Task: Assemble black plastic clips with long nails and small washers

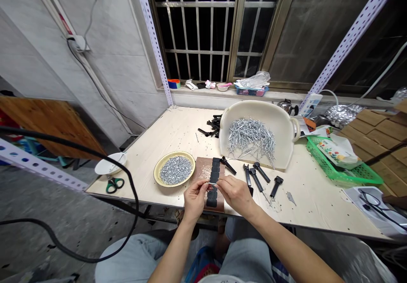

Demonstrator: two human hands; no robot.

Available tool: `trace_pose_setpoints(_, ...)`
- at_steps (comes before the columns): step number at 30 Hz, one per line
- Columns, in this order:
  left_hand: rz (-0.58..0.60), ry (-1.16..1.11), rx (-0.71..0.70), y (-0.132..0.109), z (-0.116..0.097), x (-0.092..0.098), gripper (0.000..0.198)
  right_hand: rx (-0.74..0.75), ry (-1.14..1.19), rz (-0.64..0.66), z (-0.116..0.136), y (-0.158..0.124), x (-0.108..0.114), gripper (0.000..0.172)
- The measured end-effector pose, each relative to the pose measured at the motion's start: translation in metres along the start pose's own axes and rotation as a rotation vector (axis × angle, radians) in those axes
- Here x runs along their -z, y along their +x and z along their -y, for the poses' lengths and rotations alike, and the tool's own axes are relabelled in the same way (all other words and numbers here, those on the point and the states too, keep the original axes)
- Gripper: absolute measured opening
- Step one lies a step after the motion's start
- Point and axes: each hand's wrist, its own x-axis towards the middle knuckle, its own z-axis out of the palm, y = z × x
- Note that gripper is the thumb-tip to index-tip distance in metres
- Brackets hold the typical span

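Observation:
Above a brown board with a row of black pieces, my two hands meet at a thin metal pin. My left hand pinches its left end, and my right hand has fingers closed at its right end. A yellow-rimmed bowl of small metal parts sits left of the board. Behind my right hand stands a cream basin holding a heap of long metal pins. Several black-headed tools or parts lie right of the board.
Green-handled scissors and a white bowl are at the table's left edge. More black parts lie behind the board. A green basket, white device and cardboard boxes are at right. A black cable hangs at left.

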Motion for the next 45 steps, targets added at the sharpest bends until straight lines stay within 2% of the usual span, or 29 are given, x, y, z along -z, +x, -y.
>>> trace_pose_setpoints(5,0.084,-0.004,0.017,0.002,-0.005,0.003,0.015,-0.064,0.19,-0.005,-0.001,-0.004,0.003,0.019)
trace_pose_setpoints(8,0.148,-0.056,0.089,0.005,-0.006,0.002,0.031,-0.114,0.23,0.007,-0.013,-0.003,-0.004,0.015)
trace_pose_setpoints(11,0.078,-0.072,0.139,0.007,-0.003,0.0,0.047,-0.217,0.109,0.056,-0.035,0.003,-0.021,0.012)
trace_pose_setpoints(14,0.007,-0.033,0.175,0.008,0.001,0.003,0.044,-0.318,-0.025,0.118,-0.056,0.007,-0.039,0.014)
trace_pose_setpoints(16,-0.021,-0.004,0.186,0.008,0.001,0.009,0.041,-0.248,0.009,0.196,-0.062,0.004,-0.047,0.013)
trace_pose_setpoints(19,-0.099,0.039,0.17,0.01,-0.004,0.02,0.038,-0.019,0.179,0.339,-0.063,-0.002,-0.049,0.007)
trace_pose_setpoints(20,-0.121,0.051,0.162,0.01,-0.006,0.023,0.038,-0.021,0.189,0.338,-0.062,-0.003,-0.049,0.007)
trace_pose_setpoints(24,-0.112,0.08,0.138,0.011,-0.013,0.029,0.037,-0.283,0.051,0.181,-0.06,0.0,-0.049,0.016)
trace_pose_setpoints(25,-0.11,0.086,0.134,0.011,-0.014,0.03,0.037,-0.268,0.069,0.194,-0.059,-0.001,-0.05,0.015)
trace_pose_setpoints(28,-0.159,0.103,0.127,0.011,-0.016,0.033,0.039,-0.088,0.229,0.318,-0.057,-0.007,-0.051,0.008)
trace_pose_setpoints(30,-0.177,0.111,0.127,0.011,-0.016,0.034,0.04,-0.143,0.241,0.299,-0.058,-0.007,-0.053,0.009)
trace_pose_setpoints(33,-0.129,0.127,0.144,0.011,-0.017,0.036,0.042,-0.361,0.141,0.182,-0.062,0.0,-0.055,0.016)
trace_pose_setpoints(34,-0.123,0.141,0.148,0.012,-0.018,0.037,0.042,-0.366,0.148,0.192,-0.062,0.002,-0.057,0.015)
trace_pose_setpoints(37,-0.181,0.204,0.132,0.012,-0.018,0.042,0.042,-0.239,0.27,0.306,-0.063,0.004,-0.06,0.009)
trace_pose_setpoints(39,-0.2,0.235,0.112,0.012,-0.018,0.046,0.041,-0.262,0.282,0.278,-0.064,0.005,-0.061,0.008)
trace_pose_setpoints(42,-0.145,0.253,0.099,0.013,-0.015,0.052,0.04,-0.41,0.198,0.149,-0.063,0.004,-0.064,0.013)
trace_pose_setpoints(43,-0.139,0.262,0.096,0.013,-0.014,0.054,0.039,-0.398,0.205,0.155,-0.062,0.002,-0.065,0.013)
trace_pose_setpoints(45,-0.174,0.299,0.092,0.014,-0.012,0.06,0.038,-0.279,0.275,0.231,-0.059,-0.004,-0.067,0.012)
